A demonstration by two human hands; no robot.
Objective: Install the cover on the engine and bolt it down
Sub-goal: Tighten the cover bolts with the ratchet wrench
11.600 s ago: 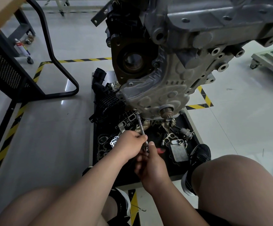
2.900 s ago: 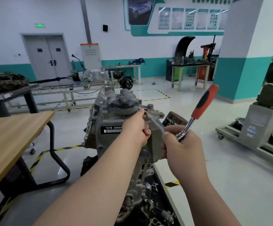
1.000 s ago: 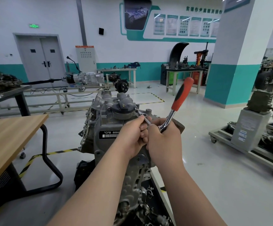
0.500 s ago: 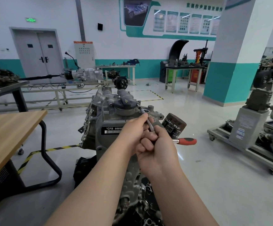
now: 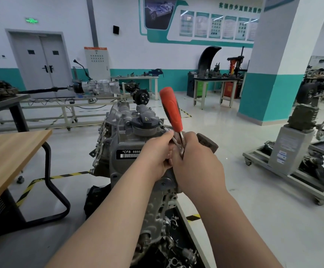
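The engine (image 5: 118, 136) is standing upright on the floor beside a wooden worktop (image 5: 6, 151), with its label side facing the camera. The grey cover (image 5: 163, 209) is lying against the near face, its long axis running down from just under the hands. The ratchet (image 5: 171, 111) is standing almost vertical, its red handle pointing up and leaning slightly left. The right hand (image 5: 198, 161) is closing its grip round the ratchet's bare metal lower end. The thin extension bar (image 5: 166, 130) is slanting up and left from the hands to a spot beside the black oil filler cap (image 5: 144, 120). The left hand (image 5: 157, 153) is wrapping its grip round this bar, touching the right hand.
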